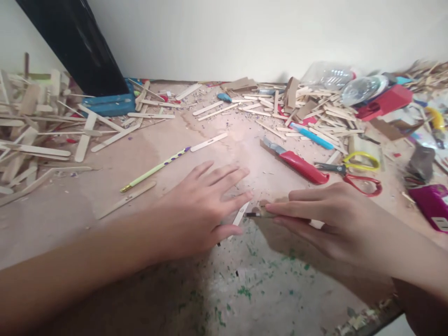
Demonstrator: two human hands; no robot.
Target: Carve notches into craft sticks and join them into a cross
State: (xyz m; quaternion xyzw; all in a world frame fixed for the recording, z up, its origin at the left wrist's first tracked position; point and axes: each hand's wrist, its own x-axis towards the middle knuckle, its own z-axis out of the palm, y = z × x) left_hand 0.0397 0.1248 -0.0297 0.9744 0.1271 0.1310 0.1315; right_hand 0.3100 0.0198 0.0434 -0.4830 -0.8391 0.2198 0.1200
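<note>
Two bare hands over a messy table (150,135), so here's the layout. Left hand (201,210) is palm down with fingers spread, thumb and forefinger either side of a small wooden stick (241,213); can't tell how hard it's pressing, if at all. Right hand (336,214) has a closed fingertip pinch on some thin dark-tipped piece (253,214), too blurry to name, with its tip right by the stick's right side. That stick sits near the middle, between both hands. Farther off to the left there's a yellow-green pencil (154,170), and beyond the right hand a red-handled cutter (304,167) plus scissors (338,169) with yellow and red handles.
</note>
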